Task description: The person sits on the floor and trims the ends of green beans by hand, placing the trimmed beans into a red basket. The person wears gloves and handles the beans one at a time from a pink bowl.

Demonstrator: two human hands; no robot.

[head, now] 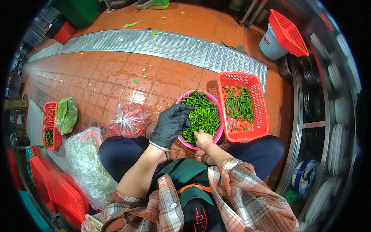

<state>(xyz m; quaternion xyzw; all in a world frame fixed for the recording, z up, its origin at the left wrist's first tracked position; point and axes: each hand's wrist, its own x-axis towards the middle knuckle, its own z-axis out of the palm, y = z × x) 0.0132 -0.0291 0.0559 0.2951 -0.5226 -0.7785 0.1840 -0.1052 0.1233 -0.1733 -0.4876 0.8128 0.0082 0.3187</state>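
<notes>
A pink round basin [221,127] full of green chili peppers [204,111] stands on the floor between my knees. My left hand [172,123], in a black glove, is over the basin's left side with its fingers curled; whether a pepper is between them cannot be told. My right hand [203,138], bare, reaches over the near rim, its fingertips in among the peppers and partly hidden. Touching the basin's right side or close to it is a red plastic basket [262,116], with more green chili peppers [239,104] spread over its bottom.
Left of the basin lies a clear bag of red chilies [130,120]. Farther left are a large plastic bag [87,165], bagged leafy greens [66,116] and a small red basket [59,139]. A metal drain grate [171,46] crosses the tiled floor. Shelves with plates [336,149] stand at right.
</notes>
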